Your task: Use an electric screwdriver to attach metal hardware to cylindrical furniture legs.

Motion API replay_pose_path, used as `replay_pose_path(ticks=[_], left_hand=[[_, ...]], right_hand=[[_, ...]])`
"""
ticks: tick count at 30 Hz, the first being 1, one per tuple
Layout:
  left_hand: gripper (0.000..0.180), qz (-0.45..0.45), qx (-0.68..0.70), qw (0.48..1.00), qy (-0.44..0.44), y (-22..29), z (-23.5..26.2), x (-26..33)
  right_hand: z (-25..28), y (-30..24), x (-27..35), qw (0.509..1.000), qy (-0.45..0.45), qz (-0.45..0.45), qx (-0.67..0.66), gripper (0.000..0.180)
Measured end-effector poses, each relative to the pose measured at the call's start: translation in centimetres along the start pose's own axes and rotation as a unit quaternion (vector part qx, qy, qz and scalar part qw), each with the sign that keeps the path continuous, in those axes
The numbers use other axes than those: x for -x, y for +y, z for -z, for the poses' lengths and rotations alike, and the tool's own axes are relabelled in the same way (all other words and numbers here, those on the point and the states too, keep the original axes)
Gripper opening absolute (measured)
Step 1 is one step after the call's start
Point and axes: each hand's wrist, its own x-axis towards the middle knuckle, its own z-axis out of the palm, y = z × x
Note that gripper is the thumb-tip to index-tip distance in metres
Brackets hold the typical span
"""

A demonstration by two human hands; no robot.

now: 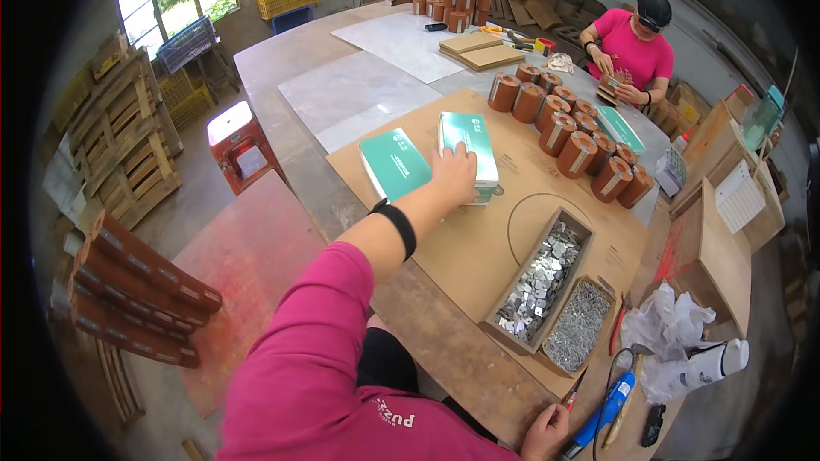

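My left hand reaches out over the table, its fingers bent over a green and white cardboard box. Part of another such box shows under it. Just left of these, a third green and white box lies flat. Down at the lower right, my right hand has curled fingers at the end of a thin red-handled tool, whose kind I cannot make out. A blue power tool with a cord lies beside that hand.
A wooden tray of small metal plates stands beside a box of nails or screws. Brown cylinders stand in rows behind. Across the table, a co-worker handles a brown piece. A white bottle lies by plastic bags at right.
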Motion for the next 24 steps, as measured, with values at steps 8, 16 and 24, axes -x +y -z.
replay_pose_path(ticks=[8,16,24], left_hand=[[0.057,0.075,-0.057,0.996,-0.001,-1.9,0.3,0.3],[0.042,0.102,0.021,0.994,0.023,-2.3,0.3,0.4],[0.036,0.131,-0.004,0.991,0.02,-2.3,-0.6,1.7]], right_hand=[[-1.1,2.1,0.3,0.999,0.022,-0.002,-0.046,0.011],[0.3,-1.0,0.0,0.999,0.021,0.017,0.022,0.016],[-0.1,-1.9,0.2,1.0,0.023,0.001,0.015,0.019]])
